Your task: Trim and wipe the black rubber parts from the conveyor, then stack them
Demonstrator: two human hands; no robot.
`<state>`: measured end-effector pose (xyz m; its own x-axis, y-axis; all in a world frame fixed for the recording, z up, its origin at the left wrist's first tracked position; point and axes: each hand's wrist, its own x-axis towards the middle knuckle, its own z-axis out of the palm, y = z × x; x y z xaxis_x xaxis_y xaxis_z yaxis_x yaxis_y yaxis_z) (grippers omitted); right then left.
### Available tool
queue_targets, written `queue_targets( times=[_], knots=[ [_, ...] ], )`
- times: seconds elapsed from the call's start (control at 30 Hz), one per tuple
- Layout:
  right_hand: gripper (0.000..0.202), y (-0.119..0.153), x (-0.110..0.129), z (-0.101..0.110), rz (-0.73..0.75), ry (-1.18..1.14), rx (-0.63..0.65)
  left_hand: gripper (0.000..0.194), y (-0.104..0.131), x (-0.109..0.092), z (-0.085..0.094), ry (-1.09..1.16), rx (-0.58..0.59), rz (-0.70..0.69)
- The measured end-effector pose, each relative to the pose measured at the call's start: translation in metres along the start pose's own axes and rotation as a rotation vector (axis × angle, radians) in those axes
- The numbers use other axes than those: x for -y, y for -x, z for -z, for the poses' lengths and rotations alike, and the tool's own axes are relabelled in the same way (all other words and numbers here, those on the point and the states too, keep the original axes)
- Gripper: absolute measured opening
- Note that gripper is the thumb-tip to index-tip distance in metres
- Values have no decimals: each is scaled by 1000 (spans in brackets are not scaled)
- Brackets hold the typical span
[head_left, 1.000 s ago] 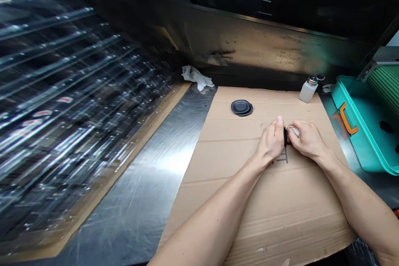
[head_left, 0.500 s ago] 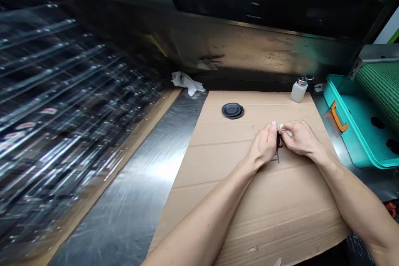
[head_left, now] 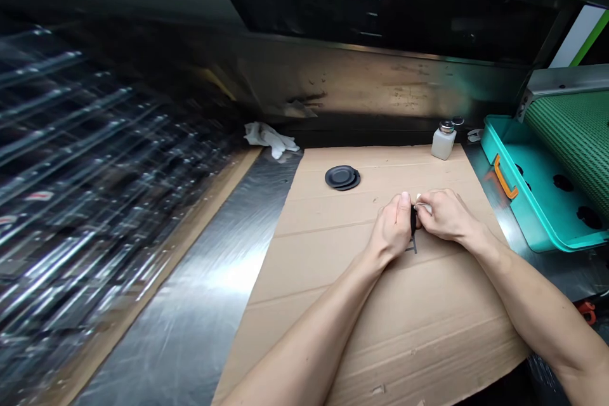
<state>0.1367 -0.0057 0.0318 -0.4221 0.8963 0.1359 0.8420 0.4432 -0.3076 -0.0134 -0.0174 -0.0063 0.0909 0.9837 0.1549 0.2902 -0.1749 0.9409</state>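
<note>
while my head turns toward the right, everything on the desk (head_left: 209, 279) slides leftward in my sight, yet my two hands stay close together over the same part of the cardboard sheet (head_left: 295, 254). my left grip (head_left: 394, 225) is closed around a small black piece (head_left: 413, 219), thumb up along its side, just as it was a second ago; most of the piece is hidden by my fingers, so i cannot tell its full shape. my right grip (head_left: 442, 212) is narrow, thumb and fingers pinching a thin white piece (head_left: 425, 207) right beside the black one. a white tip now peeks above those fingertips, where a second ago i see none; whether it touches the black piece i cannot tell.

beyond my left hand, the flat black discs (head_left: 341, 176) lie overlapping on the cardboard, unmoved. the pale bottle (head_left: 443, 143) with its metal top stands upright near the sheet's far edge, also where it was. the white cloth (head_left: 271, 139) rests past the far left corner. at my right, more of the green mesh belt (head_left: 578, 127) comes into view, and in the teal tray (head_left: 537, 222) beneath it more dark round pieces (head_left: 563, 183) show than before.
</note>
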Motion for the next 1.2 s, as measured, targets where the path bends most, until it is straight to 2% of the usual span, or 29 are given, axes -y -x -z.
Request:
queue_targets(
  times=[0.1,0.23,0.33,0.4,0.47,0.57,0.63,0.7,0.77,0.93,1.03,1.1,1.2],
  knots=[
    [20,-1,2,-3,24,48,-49,51,-1,2,-1,39,-22,44],
    [22,0,6,1,-77,34,36,54,0,2,-1,-1,-7,11],
    [21,1,1,6,-88,-71,86,57,2,-3,0,-18,20,-23],
    [21,0,-6,7,-61,-175,79,61,2,-5,0,44,30,32],
    [22,-2,-15,7,-75,-266,-37,66,-2,-4,-1,163,13,163],
    [27,-6,-26,5,-182,-351,-301,70,-12,1,-1,337,-16,370],
    [28,-8,-27,1,-211,-376,-370,69,-18,3,-1,417,-21,463],
    [24,-8,-23,-3,-186,-369,-370,69,-21,4,-1,456,-19,509],
    [21,-8,-15,-8,-142,-340,-342,71,-20,2,1,437,-4,499],
    [23,-4,2,-11,-72,-265,-193,73,-11,-3,4,313,75,359],
    [24,-1,-1,-5,-26,-258,-62,71,-12,0,6,417,30,343],
    [24,-1,-10,2,-38,-255,-89,69,-16,3,7,534,-11,370],
    [27,-4,-35,9,-178,-230,-305,68,-21,4,8,658,-37,442]
  ],
)
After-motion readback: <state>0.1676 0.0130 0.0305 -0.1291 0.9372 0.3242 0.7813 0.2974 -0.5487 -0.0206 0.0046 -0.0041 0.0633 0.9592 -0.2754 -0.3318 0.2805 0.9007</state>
